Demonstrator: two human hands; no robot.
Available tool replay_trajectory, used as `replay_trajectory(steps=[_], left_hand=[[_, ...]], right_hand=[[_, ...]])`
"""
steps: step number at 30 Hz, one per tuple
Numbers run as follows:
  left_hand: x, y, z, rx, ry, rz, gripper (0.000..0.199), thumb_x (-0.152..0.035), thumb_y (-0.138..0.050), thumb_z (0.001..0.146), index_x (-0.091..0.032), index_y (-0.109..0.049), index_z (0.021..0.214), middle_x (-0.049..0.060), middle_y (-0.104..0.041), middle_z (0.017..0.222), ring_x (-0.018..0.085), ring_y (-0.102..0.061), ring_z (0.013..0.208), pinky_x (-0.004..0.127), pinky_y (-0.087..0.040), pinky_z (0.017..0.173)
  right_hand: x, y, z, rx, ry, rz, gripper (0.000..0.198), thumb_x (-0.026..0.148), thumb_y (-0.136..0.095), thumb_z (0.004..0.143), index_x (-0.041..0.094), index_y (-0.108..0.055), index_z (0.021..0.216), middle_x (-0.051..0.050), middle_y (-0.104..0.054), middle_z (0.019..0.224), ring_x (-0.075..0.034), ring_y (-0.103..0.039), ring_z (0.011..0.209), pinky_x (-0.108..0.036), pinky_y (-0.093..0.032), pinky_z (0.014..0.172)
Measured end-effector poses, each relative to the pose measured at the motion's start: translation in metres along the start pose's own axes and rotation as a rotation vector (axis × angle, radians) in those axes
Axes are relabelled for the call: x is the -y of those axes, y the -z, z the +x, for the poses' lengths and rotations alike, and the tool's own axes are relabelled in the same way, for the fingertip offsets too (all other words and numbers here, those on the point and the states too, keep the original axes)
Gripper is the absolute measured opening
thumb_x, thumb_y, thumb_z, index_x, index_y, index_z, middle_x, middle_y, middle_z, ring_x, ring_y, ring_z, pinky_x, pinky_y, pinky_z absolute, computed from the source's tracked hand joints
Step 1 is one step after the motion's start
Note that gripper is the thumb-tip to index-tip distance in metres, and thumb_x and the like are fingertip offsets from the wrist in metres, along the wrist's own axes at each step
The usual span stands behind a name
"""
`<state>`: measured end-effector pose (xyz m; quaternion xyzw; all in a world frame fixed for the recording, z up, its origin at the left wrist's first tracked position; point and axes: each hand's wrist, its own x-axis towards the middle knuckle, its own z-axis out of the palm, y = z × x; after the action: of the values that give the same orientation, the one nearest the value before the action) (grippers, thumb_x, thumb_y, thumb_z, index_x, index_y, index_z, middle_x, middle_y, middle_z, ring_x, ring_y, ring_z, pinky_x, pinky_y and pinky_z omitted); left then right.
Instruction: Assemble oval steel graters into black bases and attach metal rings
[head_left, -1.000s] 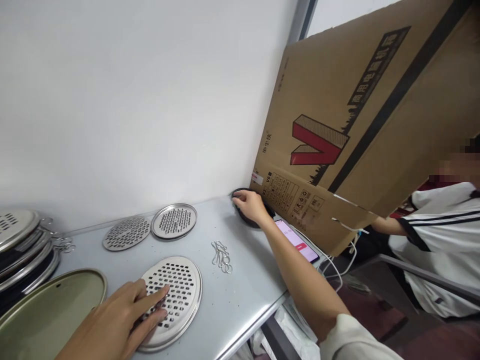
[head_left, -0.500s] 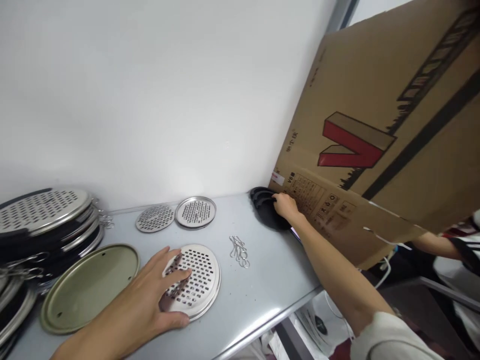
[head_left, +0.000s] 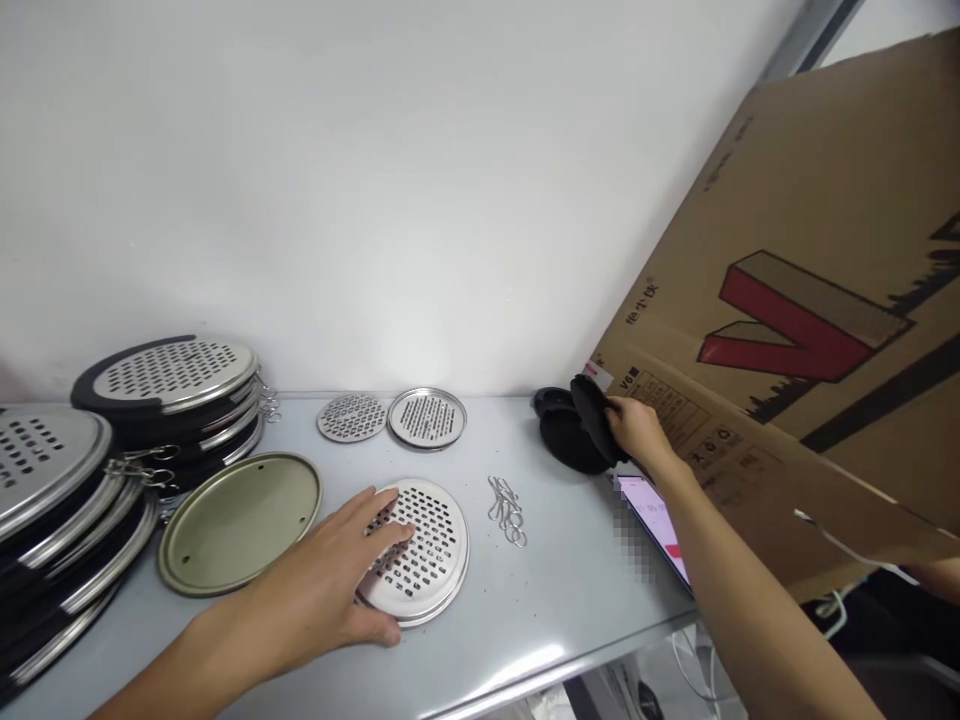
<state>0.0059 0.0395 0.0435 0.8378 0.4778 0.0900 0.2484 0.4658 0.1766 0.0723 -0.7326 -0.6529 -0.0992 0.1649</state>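
My left hand (head_left: 360, 575) lies with spread fingers over the left side of a round perforated metal plate (head_left: 431, 555), its thumb at the near rim. At the back right, my right hand (head_left: 637, 430) pinches a thin black rounded piece (head_left: 595, 412), which is tilted up from the table. Under and behind it lie more black pieces (head_left: 564, 440); how many I cannot tell. Between the hands is a small pile of wire clips with rings (head_left: 508, 510). A plain olive round plate (head_left: 240, 525) with small holes sits left of the perforated plate.
Stacks of perforated plates with black edging and hanging clips (head_left: 172, 375) (head_left: 52, 520) stand at the left. Near the wall lie a flat perforated disc (head_left: 352, 417) and a rimmed one (head_left: 427, 418). A cardboard box (head_left: 750, 430) borders the right side; a lit phone (head_left: 652, 515) lies beside it.
My right hand has lifted and tilted one black piece off the pile, uncovering the phone below. The view has turned left. My left hand stays on the perforated plate.
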Motion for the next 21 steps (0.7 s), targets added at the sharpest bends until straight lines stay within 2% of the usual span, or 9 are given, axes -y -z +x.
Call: replay_trajectory(steps=[2, 5, 7, 11, 13, 17, 21], left_hand=[[0.001, 0.0, -0.001, -0.012, -0.027, -0.01, 0.078, -0.052, -0.08, 0.062, -0.037, -0.052, 0.134, 0.002, -0.028, 0.157, 0.036, -0.022, 0.143, 0.053, -0.032, 0.111], [0.002, 0.001, -0.003, -0.007, -0.054, -0.004, 0.079, -0.054, -0.078, 0.065, -0.038, -0.049, 0.136, 0.002, -0.026, 0.157, 0.035, -0.021, 0.144, 0.053, -0.031, 0.112], [0.001, 0.003, -0.004, -0.006, -0.054, 0.0, 0.079, -0.054, -0.078, 0.065, -0.038, -0.048, 0.137, 0.002, -0.025, 0.158, 0.035, -0.021, 0.144, 0.052, -0.031, 0.112], [-0.004, 0.006, -0.006, 0.002, -0.013, -0.006, 0.082, -0.052, -0.08, 0.063, -0.036, -0.048, 0.137, 0.002, -0.025, 0.158, 0.035, -0.022, 0.143, 0.051, -0.032, 0.111], [-0.006, 0.007, -0.006, 0.025, 0.009, -0.009, 0.084, -0.052, -0.08, 0.062, -0.037, -0.047, 0.138, 0.002, -0.024, 0.158, 0.035, -0.022, 0.143, 0.05, -0.032, 0.112], [-0.006, 0.009, -0.004, 0.042, 0.03, 0.002, 0.085, -0.054, -0.079, 0.063, -0.038, -0.045, 0.139, 0.0, -0.023, 0.158, 0.034, -0.02, 0.144, 0.05, -0.03, 0.113], [-0.007, 0.011, -0.002, 0.068, 0.049, 0.007, 0.085, -0.056, -0.078, 0.065, -0.04, -0.043, 0.14, -0.001, -0.022, 0.159, 0.034, -0.021, 0.144, 0.051, -0.031, 0.112]], right_hand=[[0.013, 0.003, -0.006, -0.025, 0.01, 0.041, 0.037, 0.017, -0.043, 0.087, 0.011, -0.07, 0.11, -0.015, -0.073, 0.105, -0.028, -0.068, 0.099, -0.032, -0.049, 0.084], [0.049, 0.011, -0.018, -0.047, 0.065, 0.124, 0.035, 0.024, -0.046, 0.088, 0.015, -0.069, 0.113, -0.011, -0.074, 0.105, -0.025, -0.068, 0.098, -0.031, -0.049, 0.085], [0.08, 0.017, -0.026, -0.043, 0.133, 0.186, 0.032, 0.027, -0.05, 0.086, 0.02, -0.07, 0.111, -0.007, -0.075, 0.101, -0.022, -0.068, 0.094, -0.028, -0.048, 0.085], [0.13, 0.023, -0.042, -0.054, 0.292, 0.271, 0.032, 0.026, -0.054, 0.083, 0.02, -0.071, 0.109, -0.006, -0.073, 0.098, -0.022, -0.067, 0.087, -0.029, -0.048, 0.082], [0.14, 0.021, -0.05, -0.07, 0.312, 0.26, 0.034, 0.028, -0.053, 0.084, 0.021, -0.07, 0.112, -0.007, -0.072, 0.095, -0.022, -0.066, 0.08, -0.031, -0.049, 0.077], [0.138, 0.011, -0.066, -0.133, 0.285, 0.285, 0.034, 0.03, -0.052, 0.085, 0.02, -0.068, 0.114, -0.009, -0.069, 0.098, -0.023, -0.065, 0.08, -0.034, -0.049, 0.075], [0.14, 0.008, -0.075, -0.065, 0.248, 0.34, 0.029, 0.028, -0.053, 0.083, 0.019, -0.069, 0.107, -0.008, -0.07, 0.096, -0.024, -0.066, 0.083, -0.033, -0.049, 0.077]])
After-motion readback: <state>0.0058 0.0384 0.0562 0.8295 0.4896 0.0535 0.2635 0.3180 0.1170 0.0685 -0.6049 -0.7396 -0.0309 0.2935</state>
